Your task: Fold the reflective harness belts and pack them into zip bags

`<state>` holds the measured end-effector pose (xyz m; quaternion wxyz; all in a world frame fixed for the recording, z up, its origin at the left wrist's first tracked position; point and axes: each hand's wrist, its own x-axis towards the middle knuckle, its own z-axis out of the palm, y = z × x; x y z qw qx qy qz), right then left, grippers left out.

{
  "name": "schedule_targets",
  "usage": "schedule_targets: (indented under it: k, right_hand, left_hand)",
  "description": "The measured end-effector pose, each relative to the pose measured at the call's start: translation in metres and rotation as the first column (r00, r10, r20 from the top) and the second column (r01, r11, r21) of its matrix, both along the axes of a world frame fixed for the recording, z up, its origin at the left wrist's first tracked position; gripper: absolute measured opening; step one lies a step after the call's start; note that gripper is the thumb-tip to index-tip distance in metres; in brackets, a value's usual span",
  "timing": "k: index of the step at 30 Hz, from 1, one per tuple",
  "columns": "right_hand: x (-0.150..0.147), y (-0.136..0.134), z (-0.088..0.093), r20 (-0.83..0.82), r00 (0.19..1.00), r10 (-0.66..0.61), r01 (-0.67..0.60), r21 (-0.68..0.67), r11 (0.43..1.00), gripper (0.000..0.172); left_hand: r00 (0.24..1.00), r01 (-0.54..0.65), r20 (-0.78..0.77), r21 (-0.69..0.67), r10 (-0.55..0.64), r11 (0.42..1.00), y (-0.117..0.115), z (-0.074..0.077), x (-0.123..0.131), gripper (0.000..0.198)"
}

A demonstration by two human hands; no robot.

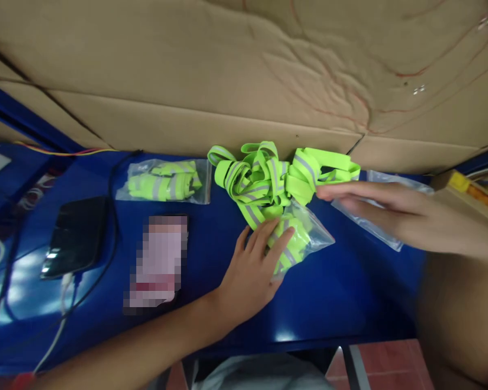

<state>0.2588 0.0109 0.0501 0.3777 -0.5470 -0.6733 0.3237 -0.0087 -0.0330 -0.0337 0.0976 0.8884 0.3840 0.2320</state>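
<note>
My left hand (pixel 250 271) lies over a clear zip bag of folded neon-yellow reflective straps (pixel 295 241), its fingers across the top and its thumb at the near side. Just behind the bag is a loose heap of the same reflective straps (pixel 264 173), neon yellow with a grey stripe. My right hand (pixel 384 208) reaches in from the right with its fingers stretched out straight. Its fingertips are at the right end of the heap, and whether they touch it I cannot tell. Flat clear plastic bags (pixel 370 225) lie partly hidden beneath this hand.
Another filled strap bag (pixel 165 181) lies left of the heap. A phone with a blurred screen (pixel 158 260) and a black device with cables (pixel 75 235) lie on the blue table (pixel 333 309). Cardboard (pixel 166 70) walls the back. A cardboard box (pixel 467 195) stands at right.
</note>
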Motion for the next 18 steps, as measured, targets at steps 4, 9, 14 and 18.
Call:
schedule_targets:
  k: [4,9,14,18]
  right_hand:
    - [-0.015,0.004,-0.034,0.159,0.968,0.194,-0.192,-0.030,0.981,0.047]
    - [-0.020,-0.006,-0.075,-0.152,0.980,0.131,-0.146,-0.094,0.985,0.067]
    - [-0.017,-0.004,-0.067,-0.429,0.901,0.064,-0.176,-0.227,0.958,0.066]
    - [-0.013,-0.001,-0.060,-0.560,0.816,-0.145,-0.083,-0.361,0.929,0.055]
  left_hand:
    - [0.998,0.041,0.050,0.035,-0.043,0.999,0.007,-0.004,-0.001,0.078]
    - [0.996,0.061,0.050,0.221,-0.074,0.973,0.009,-0.003,-0.004,0.080]
    - [0.994,0.101,0.000,0.282,-0.105,0.954,0.008,0.005,-0.005,0.067]
    - [0.994,0.106,-0.023,0.244,-0.103,0.964,0.000,0.013,-0.006,0.065]
